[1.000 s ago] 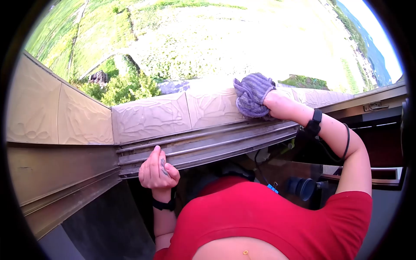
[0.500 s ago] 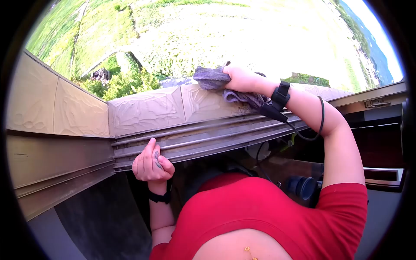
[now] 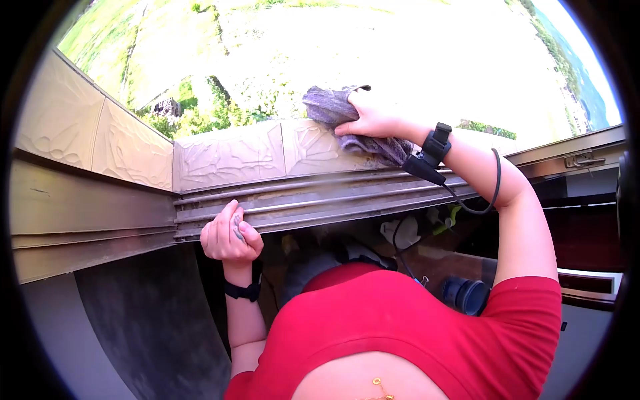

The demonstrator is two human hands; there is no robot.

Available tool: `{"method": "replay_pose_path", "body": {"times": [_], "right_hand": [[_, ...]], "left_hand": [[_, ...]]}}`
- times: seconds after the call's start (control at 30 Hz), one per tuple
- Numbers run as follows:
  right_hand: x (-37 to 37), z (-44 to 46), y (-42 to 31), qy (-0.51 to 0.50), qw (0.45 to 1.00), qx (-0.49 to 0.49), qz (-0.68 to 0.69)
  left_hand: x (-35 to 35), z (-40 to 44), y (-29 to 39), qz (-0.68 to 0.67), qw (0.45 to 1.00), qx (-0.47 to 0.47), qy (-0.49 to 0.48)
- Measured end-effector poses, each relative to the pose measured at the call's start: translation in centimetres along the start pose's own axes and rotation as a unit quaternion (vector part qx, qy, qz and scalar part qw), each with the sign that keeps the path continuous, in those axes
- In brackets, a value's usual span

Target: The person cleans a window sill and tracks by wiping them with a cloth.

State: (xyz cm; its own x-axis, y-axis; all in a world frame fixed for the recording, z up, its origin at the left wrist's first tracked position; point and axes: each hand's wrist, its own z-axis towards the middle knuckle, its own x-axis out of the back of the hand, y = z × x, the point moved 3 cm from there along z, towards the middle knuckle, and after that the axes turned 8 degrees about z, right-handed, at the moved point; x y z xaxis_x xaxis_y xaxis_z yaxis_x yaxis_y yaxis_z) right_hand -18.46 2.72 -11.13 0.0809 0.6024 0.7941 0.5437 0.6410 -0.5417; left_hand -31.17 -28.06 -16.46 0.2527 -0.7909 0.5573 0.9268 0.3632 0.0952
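My right hand (image 3: 375,115) is closed on a grey-purple cloth (image 3: 330,107) above the outer tiled sill (image 3: 230,157). Part of the cloth bunches up past the fingers, and the rest hangs under the hand onto the tiles. My left hand (image 3: 232,235) is curled closed at the inner edge of the metal window track (image 3: 280,204), left of centre. A small greyish patch shows between its thumb and fingers; I cannot make out whether this is a held thing or dirt.
The metal window frame (image 3: 93,200) closes off the left side. At the right is another frame with a latch (image 3: 583,160). A black device with a cable (image 3: 427,167) is strapped to my right wrist. Below the sill stands a blue round container (image 3: 467,295). Beyond lies open air over greenery.
The cloth has shifted slightly up, and more of my right thumb now shows across it. My left hand sits a little higher in view, still curled at the track.
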Motion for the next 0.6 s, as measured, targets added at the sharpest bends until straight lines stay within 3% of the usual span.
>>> {"method": "replay_pose_path", "body": {"times": [0.07,0.13,0.2,0.27,0.43,0.53,0.6], "right_hand": [[1.4,-2.4,-1.2,-0.015,0.997,0.05,-0.055],[1.4,-4.2,-0.8,-0.089,0.993,0.053,0.055],[-0.5,-4.8,-1.7,-0.042,0.956,0.269,-0.113],[-1.6,-4.2,-2.8,-0.068,0.945,0.309,-0.081],[-5.8,-0.6,-7.4,-0.089,0.899,0.393,-0.172],[-7.1,2.4,-10.0,-0.039,0.87,0.463,-0.163],[-8.7,4.8,-12.1,-0.062,0.892,0.408,-0.184]], "left_hand": [[0.0,0.1,-0.1,0.001,1.0,-0.002,0.001],[0.2,-0.1,0.0,0.007,1.0,0.0,-0.002],[0.1,0.0,0.1,-0.008,1.0,-0.001,-0.005],[0.3,0.2,0.3,0.002,1.0,-0.004,-0.004],[-0.1,-0.1,0.2,0.005,1.0,-0.006,0.009],[0.0,0.0,0.3,-0.001,1.0,0.006,0.007],[-0.1,-0.1,0.2,-0.005,1.0,0.009,0.009]]}}
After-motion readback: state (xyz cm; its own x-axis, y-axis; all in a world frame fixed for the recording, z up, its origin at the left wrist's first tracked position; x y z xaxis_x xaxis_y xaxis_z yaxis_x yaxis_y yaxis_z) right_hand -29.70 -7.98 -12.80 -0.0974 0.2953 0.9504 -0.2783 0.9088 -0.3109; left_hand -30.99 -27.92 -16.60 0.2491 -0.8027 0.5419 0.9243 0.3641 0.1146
